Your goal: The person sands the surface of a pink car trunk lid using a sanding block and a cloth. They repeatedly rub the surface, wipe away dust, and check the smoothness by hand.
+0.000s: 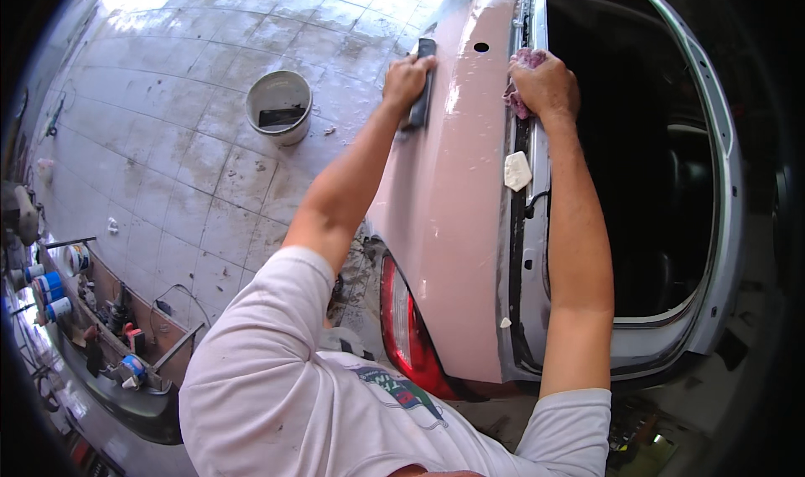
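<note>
A long dark sanding block point(423, 87) lies against the side of a pinkish, primed car body panel point(453, 225). My left hand point(406, 80) is closed around the block, fingers wrapped over it. My right hand point(547, 90) grips a crumpled reddish-purple cloth point(518, 104) at the groove along the panel's right edge. Wet, shiny streaks show on the panel, with a round dark hole point(481, 48) near its far end. A pale angular piece point(517, 172) rests along the groove, nearer to me than the right hand.
A grey bucket point(279, 138) with dark contents stands on the wet tiled floor point(193, 142) at left. Nearer me are a red tail light point(409, 330) and the dark open car rear point(629, 158). A cart point(159, 343) with tins and tools sits lower left, beside a dark bumper point(126, 401).
</note>
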`<state>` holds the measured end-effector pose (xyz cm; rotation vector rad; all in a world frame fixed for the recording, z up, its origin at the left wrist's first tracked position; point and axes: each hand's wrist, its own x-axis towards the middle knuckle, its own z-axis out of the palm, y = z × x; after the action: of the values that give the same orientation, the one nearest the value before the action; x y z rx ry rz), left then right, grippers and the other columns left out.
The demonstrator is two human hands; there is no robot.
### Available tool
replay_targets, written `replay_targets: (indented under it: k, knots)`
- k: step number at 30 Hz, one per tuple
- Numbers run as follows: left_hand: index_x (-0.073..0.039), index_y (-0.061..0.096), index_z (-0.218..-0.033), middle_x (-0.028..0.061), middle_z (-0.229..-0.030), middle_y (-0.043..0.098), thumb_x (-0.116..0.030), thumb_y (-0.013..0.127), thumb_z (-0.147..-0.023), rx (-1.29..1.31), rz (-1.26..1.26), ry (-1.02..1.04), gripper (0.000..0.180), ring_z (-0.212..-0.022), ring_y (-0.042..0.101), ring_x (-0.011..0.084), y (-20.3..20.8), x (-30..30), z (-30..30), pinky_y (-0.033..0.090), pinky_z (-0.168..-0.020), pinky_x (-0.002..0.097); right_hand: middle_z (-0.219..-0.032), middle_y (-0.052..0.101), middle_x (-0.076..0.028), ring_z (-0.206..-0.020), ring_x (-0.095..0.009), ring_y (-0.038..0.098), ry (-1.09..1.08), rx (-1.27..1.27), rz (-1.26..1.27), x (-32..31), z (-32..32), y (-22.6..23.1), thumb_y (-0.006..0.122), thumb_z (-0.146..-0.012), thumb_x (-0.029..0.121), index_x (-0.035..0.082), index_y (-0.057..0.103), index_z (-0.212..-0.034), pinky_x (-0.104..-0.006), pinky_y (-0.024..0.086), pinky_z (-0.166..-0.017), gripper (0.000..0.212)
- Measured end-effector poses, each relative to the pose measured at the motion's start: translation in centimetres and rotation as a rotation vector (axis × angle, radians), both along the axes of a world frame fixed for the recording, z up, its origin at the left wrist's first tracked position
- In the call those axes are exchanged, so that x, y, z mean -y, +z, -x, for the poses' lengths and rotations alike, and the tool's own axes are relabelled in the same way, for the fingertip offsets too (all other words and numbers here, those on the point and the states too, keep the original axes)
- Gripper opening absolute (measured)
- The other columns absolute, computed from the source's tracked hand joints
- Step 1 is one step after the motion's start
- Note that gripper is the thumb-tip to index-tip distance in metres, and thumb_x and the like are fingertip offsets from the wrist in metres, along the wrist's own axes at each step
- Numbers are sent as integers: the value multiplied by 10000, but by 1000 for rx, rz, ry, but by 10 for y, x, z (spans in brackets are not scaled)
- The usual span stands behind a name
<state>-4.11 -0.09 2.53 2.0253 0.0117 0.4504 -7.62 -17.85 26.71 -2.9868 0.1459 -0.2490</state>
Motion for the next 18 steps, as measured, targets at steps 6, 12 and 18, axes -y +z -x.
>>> replay_targets:
  k: [6,12,18]
  knots:
    - [-57,686,-1428,336,-1384,614,-550,596,-994,-138,326,-78,663,-1368,514,455,42,52,73,396,-1171,495,-1179,792,-192,-1125,-400,751,-64,-15,48,30,4,-7,767,-869,464,171,794,-1233,-484,590,-998,468]
    - [-113,786,-1205,196,-1352,713,-404,550,-1025,-163,277,11,416,-1255,591,423,4,6,-41,451,-1090,484,-1163,797,-192,-1121,-399,754,-6,4,3,-3,-2,0,770,-871,478,143,803,-1213,-469,575,-1009,480]
    - [-149,702,-1398,274,-1473,594,-471,592,-1004,-50,193,-68,521,-1349,520,472,17,45,58,417,-1159,512,-1162,796,-178,-1124,-410,746,-76,21,72,21,0,-8,760,-850,477,181,802,-1205,-478,580,-1005,464]
